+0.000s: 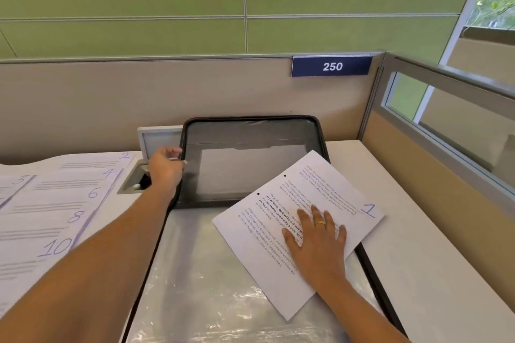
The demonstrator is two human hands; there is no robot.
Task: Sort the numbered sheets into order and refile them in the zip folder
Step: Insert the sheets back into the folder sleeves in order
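Observation:
The black zip folder [195, 259] lies open on the desk, its lid [250, 131] standing up against the partition. My left hand [165, 166] grips the lid's left edge. A printed sheet marked 1 [334, 195] lies tilted across the folder's right side, on its clear inner sleeve. My right hand [315, 234] presses flat on that sheet, fingers spread. To the left, several overlapping sheets marked 2, 3, 4, 6, 8 and 10 [55, 209] are fanned out on the desk.
A recessed cable port [133, 178] sits in the desk by my left wrist. A white frame [156, 139] leans behind the lid. Beige partitions close the back and right; a sign reads 250 [331, 66]. Bare white desk [418, 231] extends right of the folder.

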